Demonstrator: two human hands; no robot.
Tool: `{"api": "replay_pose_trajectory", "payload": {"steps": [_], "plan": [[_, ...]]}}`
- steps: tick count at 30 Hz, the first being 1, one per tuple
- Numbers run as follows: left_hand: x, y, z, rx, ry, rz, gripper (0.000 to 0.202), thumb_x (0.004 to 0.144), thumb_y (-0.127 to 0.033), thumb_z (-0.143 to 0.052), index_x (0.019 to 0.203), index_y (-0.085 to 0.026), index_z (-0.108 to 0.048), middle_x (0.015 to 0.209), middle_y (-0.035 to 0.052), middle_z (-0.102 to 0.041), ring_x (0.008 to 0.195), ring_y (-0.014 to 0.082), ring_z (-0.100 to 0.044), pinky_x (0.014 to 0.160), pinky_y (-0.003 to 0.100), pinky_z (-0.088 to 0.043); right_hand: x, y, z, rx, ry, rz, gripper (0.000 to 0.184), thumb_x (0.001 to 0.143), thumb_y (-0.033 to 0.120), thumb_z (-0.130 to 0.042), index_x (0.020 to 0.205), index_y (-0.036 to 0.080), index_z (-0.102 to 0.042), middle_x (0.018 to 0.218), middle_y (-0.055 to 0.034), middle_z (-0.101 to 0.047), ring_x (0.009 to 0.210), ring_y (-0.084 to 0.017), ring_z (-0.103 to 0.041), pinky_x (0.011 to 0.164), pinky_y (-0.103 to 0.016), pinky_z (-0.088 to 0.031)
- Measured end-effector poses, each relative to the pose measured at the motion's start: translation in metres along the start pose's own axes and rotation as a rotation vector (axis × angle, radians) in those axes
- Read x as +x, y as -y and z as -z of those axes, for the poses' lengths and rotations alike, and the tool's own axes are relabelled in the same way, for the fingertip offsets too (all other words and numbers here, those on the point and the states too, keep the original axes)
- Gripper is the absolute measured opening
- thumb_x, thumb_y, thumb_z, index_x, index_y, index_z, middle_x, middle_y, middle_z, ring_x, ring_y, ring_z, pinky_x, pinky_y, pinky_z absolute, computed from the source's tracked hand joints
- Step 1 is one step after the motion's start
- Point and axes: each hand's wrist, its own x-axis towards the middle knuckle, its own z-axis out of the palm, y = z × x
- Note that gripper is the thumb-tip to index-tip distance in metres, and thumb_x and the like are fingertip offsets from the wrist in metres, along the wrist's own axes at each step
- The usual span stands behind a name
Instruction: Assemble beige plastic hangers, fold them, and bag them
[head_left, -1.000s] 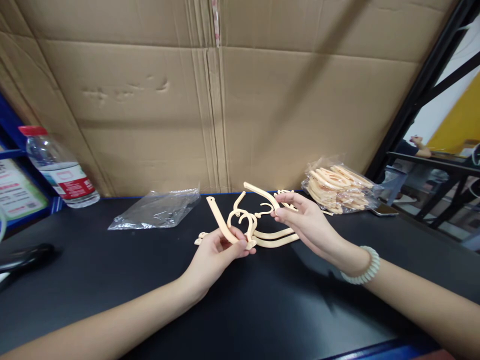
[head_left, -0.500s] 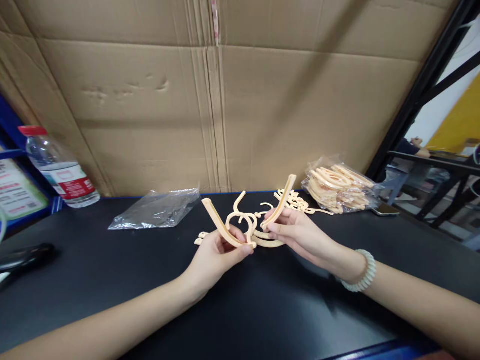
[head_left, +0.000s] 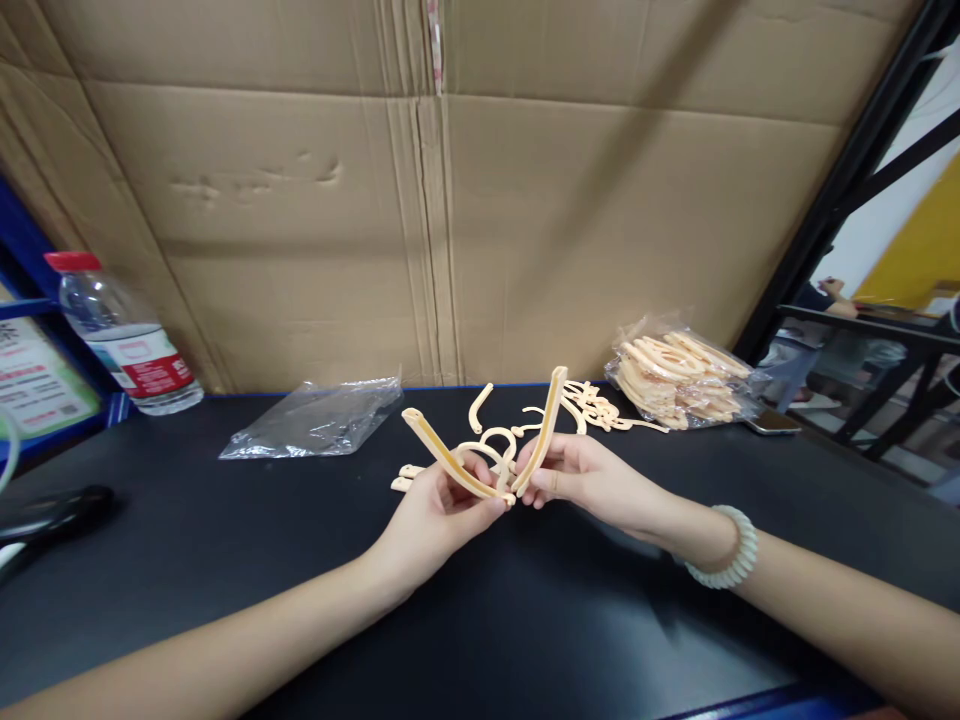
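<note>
My left hand [head_left: 444,510] is closed on a beige plastic hanger arm [head_left: 442,450], a curved bar with a groove along its inner side, its free end pointing up and left. Between thumb and fingers, my right hand [head_left: 574,470] grips a second hanger arm [head_left: 546,425], which slants up and to the right. The lower ends of the two arms are close together; whether they touch I cannot tell. Behind my hands lie loose curved hanger pieces [head_left: 480,408] and a heap of smaller beige pieces [head_left: 596,405]. Part of a ring-shaped piece [head_left: 495,438] shows between the hands.
A crumpled clear plastic bag [head_left: 311,420] lies at the back left, near a water bottle [head_left: 142,345]. A filled bag of beige parts [head_left: 679,375] sits at the back right beside a phone [head_left: 772,422]. A cardboard wall [head_left: 300,200] stands behind the black table [head_left: 600,630].
My right hand has brought its hanger arm left and down, so its lower end is now near the left arm's end. The left hand has barely moved.
</note>
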Motion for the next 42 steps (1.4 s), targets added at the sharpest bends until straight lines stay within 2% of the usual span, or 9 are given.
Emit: {"api": "replay_pose_trajectory", "payload": {"steps": [7,12,18,25,31,37,42], "plan": [[0.000,-0.003,-0.002,0.001,0.042,-0.046,0.019,0.072,-0.019,-0.075,0.073,-0.018,-0.056,0.077,-0.0042,-0.062,0.076,0.0127,-0.065,0.075,0.026,-0.052,0.000,0.001,-0.001,-0.073,0.069,0.059,0.024,0.082,0.036,-0.071,0.091,0.015,-0.065,0.083,-0.0021,-0.065,0.073,-0.012,-0.062,0.068,-0.026,-0.050],[0.000,-0.004,-0.001,-0.004,0.053,-0.002,0.017,0.073,-0.018,-0.074,0.075,-0.017,-0.058,0.078,-0.0035,-0.065,0.076,0.0135,-0.068,0.078,0.028,-0.054,0.000,-0.002,-0.004,-0.054,0.083,0.040,0.024,0.083,0.036,-0.070,0.092,0.014,-0.064,0.079,-0.0022,-0.065,0.071,-0.013,-0.062,0.068,-0.027,-0.051],[-0.002,-0.003,-0.001,0.029,-0.009,0.023,0.020,0.070,-0.018,-0.076,0.075,-0.017,-0.056,0.081,-0.0028,-0.065,0.079,0.0142,-0.069,0.079,0.027,-0.056,-0.001,-0.002,-0.006,-0.069,0.044,0.061,0.023,0.082,0.033,-0.070,0.091,0.013,-0.064,0.081,-0.0030,-0.065,0.069,-0.013,-0.063,0.068,-0.027,-0.053],[-0.002,-0.003,-0.001,0.032,-0.024,0.042,0.024,0.069,-0.021,-0.077,0.077,-0.018,-0.054,0.083,-0.0011,-0.070,0.084,0.0168,-0.070,0.081,0.030,-0.057,-0.001,-0.003,-0.008,-0.043,0.024,0.066,0.023,0.081,0.034,-0.072,0.087,0.014,-0.065,0.080,-0.0031,-0.067,0.065,-0.012,-0.065,0.066,-0.026,-0.054],[-0.003,-0.002,-0.001,0.044,-0.034,0.060,0.025,0.069,-0.023,-0.077,0.079,-0.018,-0.055,0.083,0.0003,-0.072,0.083,0.0187,-0.071,0.082,0.034,-0.057,-0.001,-0.004,-0.009,-0.032,-0.011,0.044,0.025,0.079,0.035,-0.074,0.090,0.013,-0.067,0.080,-0.0050,-0.070,0.068,-0.015,-0.068,0.067,-0.029,-0.057],[-0.003,-0.002,0.000,0.049,-0.038,0.083,0.027,0.068,-0.025,-0.079,0.081,-0.018,-0.057,0.086,0.0026,-0.073,0.085,0.0210,-0.072,0.084,0.037,-0.057,-0.004,0.000,-0.012,-0.077,-0.037,0.032,0.021,0.077,0.032,-0.075,0.085,0.014,-0.069,0.077,-0.0052,-0.071,0.069,-0.017,-0.070,0.067,-0.030,-0.058],[-0.003,-0.003,0.000,0.040,-0.051,0.094,0.027,0.068,-0.023,-0.079,0.081,-0.018,-0.056,0.090,0.0032,-0.074,0.084,0.0197,-0.072,0.085,0.035,-0.057,-0.005,-0.001,-0.012,-0.077,-0.048,0.045,0.018,0.076,0.028,-0.076,0.085,0.014,-0.070,0.076,-0.0043,-0.071,0.070,-0.017,-0.070,0.067,-0.029,-0.058]]}}
